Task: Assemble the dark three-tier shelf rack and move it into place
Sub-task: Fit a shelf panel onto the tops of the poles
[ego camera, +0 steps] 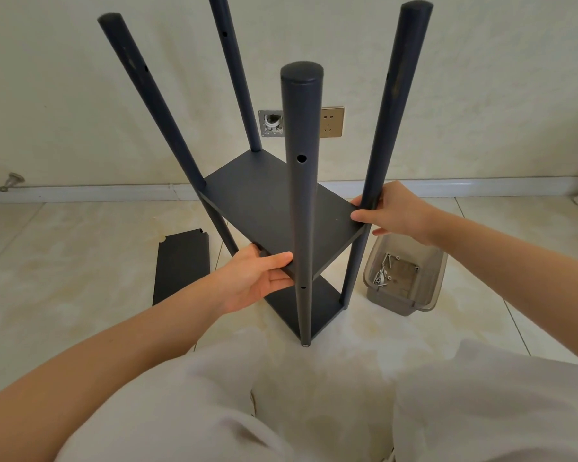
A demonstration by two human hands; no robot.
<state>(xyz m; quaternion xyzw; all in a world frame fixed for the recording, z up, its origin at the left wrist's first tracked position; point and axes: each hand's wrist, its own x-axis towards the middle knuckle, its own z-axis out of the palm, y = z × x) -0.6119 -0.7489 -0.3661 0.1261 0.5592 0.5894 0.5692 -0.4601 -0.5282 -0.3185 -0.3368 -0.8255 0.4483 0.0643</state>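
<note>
You had the rack (301,228) standing on the tiled floor (80,245) directly between your two hands, its four round posts upright and its bottom shelf (317,305) low down, beneath both grips.

Your left hand (257,278) pinched the near edge of the middle shelf (267,201), thumb lying on top and fingers curled underneath. The near post (301,111) rose just beside that thumb tip. Your right hand (394,211) gripped the opposite end of the same shelf at the corner where it met the right post (394,111), with the thumb over the board and the other fingers under it. One finger reached round behind that post, though whether it pressed on the post could not be told. The shelf hung between your grips, sloping down from the right hand toward the left.

Beyond your hands stood the left post (147,95) and the far post (234,78).

Outside your left grip, a loose dark panel (182,265) lay flat on the floor. Below and just outside your right grip sat a clear plastic tub (424,295) with screws (382,273) in its bottom, close beside the right post's foot.

On the wall beyond the rack were a socket (331,121) and an open wall box (272,123).
</note>
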